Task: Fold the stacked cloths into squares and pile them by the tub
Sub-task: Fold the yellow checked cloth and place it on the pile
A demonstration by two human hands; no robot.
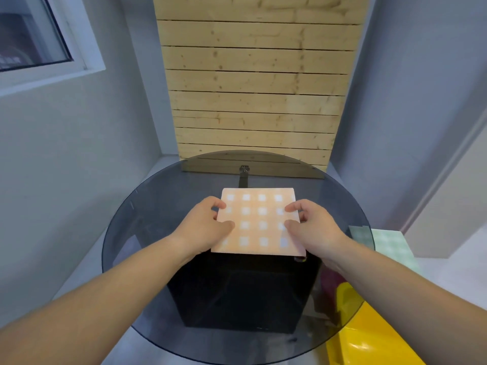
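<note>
An orange cloth (259,222) with a grid of white squares lies folded into a square in the middle of the round smoked-glass table (147,206). My left hand (208,223) grips its left edge, thumb on top and fingers curled at the edge. My right hand (312,223) grips the right edge the same way. A yellow tub (369,335) stands at the lower right, partly under the table's rim. Pale green checked cloths (390,243) lie flat to the right of the table.
A black box-shaped base (237,293) shows through the glass under the table. A wooden slatted panel (258,101) leans against the wall behind. Grey walls close in on both sides, with a window (34,35) at the upper left.
</note>
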